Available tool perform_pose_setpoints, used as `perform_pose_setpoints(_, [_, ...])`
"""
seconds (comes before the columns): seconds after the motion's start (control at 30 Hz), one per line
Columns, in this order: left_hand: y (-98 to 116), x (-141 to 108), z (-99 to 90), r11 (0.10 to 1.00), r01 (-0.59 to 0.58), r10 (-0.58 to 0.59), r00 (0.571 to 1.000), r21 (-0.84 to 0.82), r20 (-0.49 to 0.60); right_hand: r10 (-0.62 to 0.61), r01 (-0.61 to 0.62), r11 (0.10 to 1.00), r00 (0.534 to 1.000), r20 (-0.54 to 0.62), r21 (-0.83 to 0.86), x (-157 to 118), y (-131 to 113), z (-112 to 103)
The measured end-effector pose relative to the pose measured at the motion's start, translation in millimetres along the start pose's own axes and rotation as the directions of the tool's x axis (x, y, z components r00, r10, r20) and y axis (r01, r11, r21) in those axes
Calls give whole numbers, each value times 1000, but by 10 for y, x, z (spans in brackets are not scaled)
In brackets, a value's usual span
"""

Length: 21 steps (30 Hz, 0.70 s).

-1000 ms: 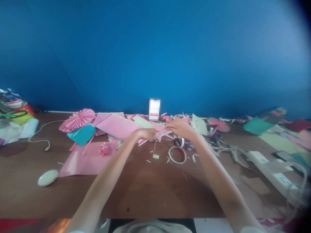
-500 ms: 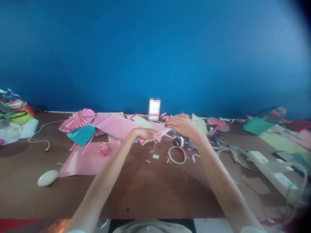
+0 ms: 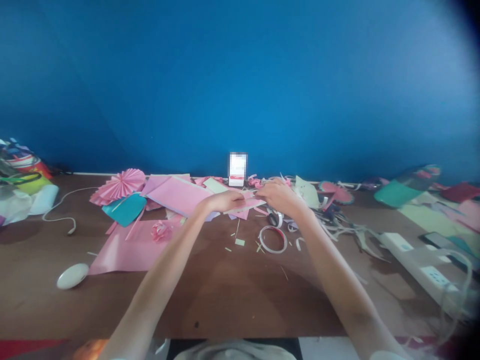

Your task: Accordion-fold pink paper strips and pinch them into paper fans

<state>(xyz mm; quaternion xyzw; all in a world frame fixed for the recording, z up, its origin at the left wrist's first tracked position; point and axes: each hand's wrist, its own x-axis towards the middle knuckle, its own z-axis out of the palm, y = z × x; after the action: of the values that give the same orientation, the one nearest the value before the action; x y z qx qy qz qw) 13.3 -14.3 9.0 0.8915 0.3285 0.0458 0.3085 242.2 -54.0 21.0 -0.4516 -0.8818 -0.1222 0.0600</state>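
A pale pink strip of paper (image 3: 252,203) stretches between my two hands over the far middle of the table. My left hand (image 3: 224,201) grips its left end, with the fingertips partly hidden. At the right end my right hand (image 3: 275,195) has its fingers bent over the paper, palm down. Pink paper scraps lie just under and behind the strip. Close below my right hand are a roll of white tape (image 3: 276,218) and a larger tape ring (image 3: 273,239) lying flat.
A phone (image 3: 237,169) with a lit screen stands against the blue wall. Pink sheets (image 3: 123,250), a folded paper fan (image 3: 125,186) and a paper flower (image 3: 161,231) lie left. A white mouse (image 3: 72,276) is nearer. At right sits a power strip (image 3: 420,265) with cables.
My left hand has risen slightly, away from me, and its fingers have drawn in. The paper strip, slanted before, now lies more level. My right hand has shifted very little.
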Motion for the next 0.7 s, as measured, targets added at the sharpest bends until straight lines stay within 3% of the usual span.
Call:
perform_pose_setpoints(0.23, [-40,40,62,993,-49,39,995,-106,-96,-2,5,999,997,-79,37,39,-148,27])
perform_pose_setpoints(0.4, [-22,49,70,995,-78,70,991,-64,-114,-39,43,997,998,-55,62,57,-183,44])
perform_pose_setpoints(0.7, [-99,77,29,994,-55,73,978,95,-196,39,-37,998,998,-43,49,-3,-104,-67])
